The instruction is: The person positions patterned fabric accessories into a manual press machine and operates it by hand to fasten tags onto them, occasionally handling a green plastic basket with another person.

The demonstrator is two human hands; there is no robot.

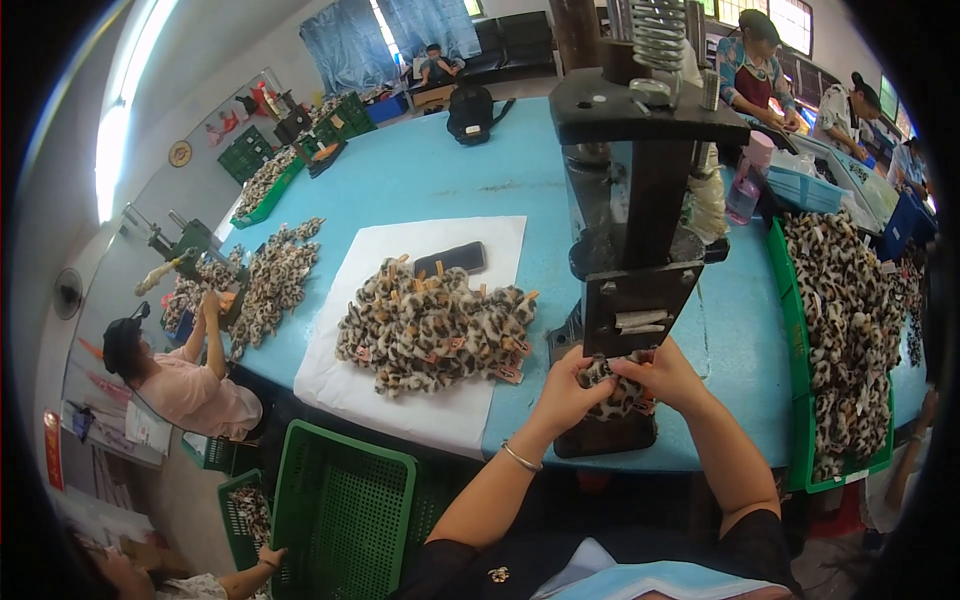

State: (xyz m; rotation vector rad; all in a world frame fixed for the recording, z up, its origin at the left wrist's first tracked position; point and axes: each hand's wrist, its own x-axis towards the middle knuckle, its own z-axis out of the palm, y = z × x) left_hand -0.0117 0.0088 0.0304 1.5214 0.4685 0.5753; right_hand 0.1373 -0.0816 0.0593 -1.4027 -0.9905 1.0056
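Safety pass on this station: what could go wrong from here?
Pinch: the left grip and right grip hold a spotted furry piece at the lower end of the black press; bare fingers could get caught if it came down.
Misalignment: the piece is soft and bunched, so it might sit crooked.
Clutter: the furry pile crowds the dark phone; pieces could slide over it.

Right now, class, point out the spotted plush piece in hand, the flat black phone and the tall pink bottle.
Spotted plush piece point(616, 402): head view, furry lower part.
Flat black phone point(452, 258): head view, upper face.
Tall pink bottle point(745, 188): head view, its body.
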